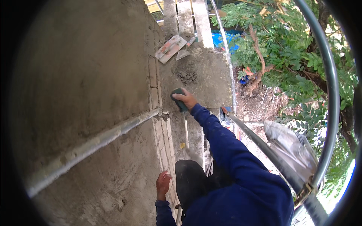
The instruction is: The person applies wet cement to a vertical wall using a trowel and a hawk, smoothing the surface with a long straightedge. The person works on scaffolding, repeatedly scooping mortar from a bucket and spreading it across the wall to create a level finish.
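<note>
My right hand (pixel 187 99) stretches forward and grips a dark green sponge-like block (pixel 176 94), held close to the edge of the plastered wall. Beneath it lies a mortar-stained board (pixel 215 84), with a small heap of wet mortar (pixel 186 75) just beyond the hand. Farther along the board rest a flat rectangular float (pixel 170 49) and a pointed trowel (pixel 183 55), side by side. My left hand (pixel 163 184) is low, beside the wall's brick edge, its fingers loosely bent and apart with nothing visible in them. Whether it touches the edge I cannot tell.
Grey plastered wall (pixel 83 64) fills the left, crossed by a pale straight bar (pixel 109 136). Scaffold planks (pixel 195 137) with gaps run underfoot. Metal tubes (pixel 330 75) curve along the right, beside a whitish sack (pixel 290 145) and tree branches (pixel 260 52). Ground shows far below.
</note>
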Demonstrator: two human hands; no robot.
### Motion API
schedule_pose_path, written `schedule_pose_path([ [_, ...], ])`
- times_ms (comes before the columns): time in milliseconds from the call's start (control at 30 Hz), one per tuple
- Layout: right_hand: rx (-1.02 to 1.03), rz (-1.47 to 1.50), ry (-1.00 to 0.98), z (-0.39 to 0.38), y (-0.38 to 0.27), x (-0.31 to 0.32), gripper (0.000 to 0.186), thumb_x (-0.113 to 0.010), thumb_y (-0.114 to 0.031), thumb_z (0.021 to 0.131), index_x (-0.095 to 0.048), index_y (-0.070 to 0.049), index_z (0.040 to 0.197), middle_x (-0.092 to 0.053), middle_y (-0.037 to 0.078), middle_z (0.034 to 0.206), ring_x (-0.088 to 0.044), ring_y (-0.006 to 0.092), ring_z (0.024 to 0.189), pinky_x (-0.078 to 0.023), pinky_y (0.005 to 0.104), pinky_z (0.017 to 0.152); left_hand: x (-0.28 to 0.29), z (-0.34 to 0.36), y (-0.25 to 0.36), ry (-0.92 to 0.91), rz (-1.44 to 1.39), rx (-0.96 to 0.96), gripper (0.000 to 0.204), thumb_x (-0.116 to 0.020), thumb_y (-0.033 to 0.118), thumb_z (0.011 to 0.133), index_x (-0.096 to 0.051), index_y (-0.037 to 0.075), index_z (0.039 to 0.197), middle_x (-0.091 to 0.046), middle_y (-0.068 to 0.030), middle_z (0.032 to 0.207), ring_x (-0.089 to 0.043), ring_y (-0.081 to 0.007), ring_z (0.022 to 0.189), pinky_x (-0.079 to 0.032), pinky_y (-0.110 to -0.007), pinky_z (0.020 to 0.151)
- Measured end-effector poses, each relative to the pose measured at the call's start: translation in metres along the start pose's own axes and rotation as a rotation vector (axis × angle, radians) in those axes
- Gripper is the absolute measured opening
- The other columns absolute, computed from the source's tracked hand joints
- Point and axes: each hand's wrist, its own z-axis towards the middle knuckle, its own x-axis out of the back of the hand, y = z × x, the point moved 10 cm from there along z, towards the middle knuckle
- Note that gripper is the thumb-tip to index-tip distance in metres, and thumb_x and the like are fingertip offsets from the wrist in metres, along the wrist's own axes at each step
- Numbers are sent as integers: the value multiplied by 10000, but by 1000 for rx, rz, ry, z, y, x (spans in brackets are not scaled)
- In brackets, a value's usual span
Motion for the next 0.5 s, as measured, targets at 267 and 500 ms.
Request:
schedule_pose_path([
  [267,77,-223,278,112,-1,49,638,-738,-433,650,-584,10,1083,-658,150,939,-623,239,850,-481,342,786,-22,59,118,-42,293,-110,410,-599,217,896,-531,-13,1228,-623,-108,1051,-589,-179,946,-458,-299,841],
  [500,65,-189,360,144,34,83,617,-730,-450,636,-606,12,1026,-658,162,913,-626,245,829,-482,357,773,-65,151,233,-62,326,-276,381,-571,209,914,-541,-27,1211,-632,-123,1036,-604,-205,950,-472,-314,831],
])
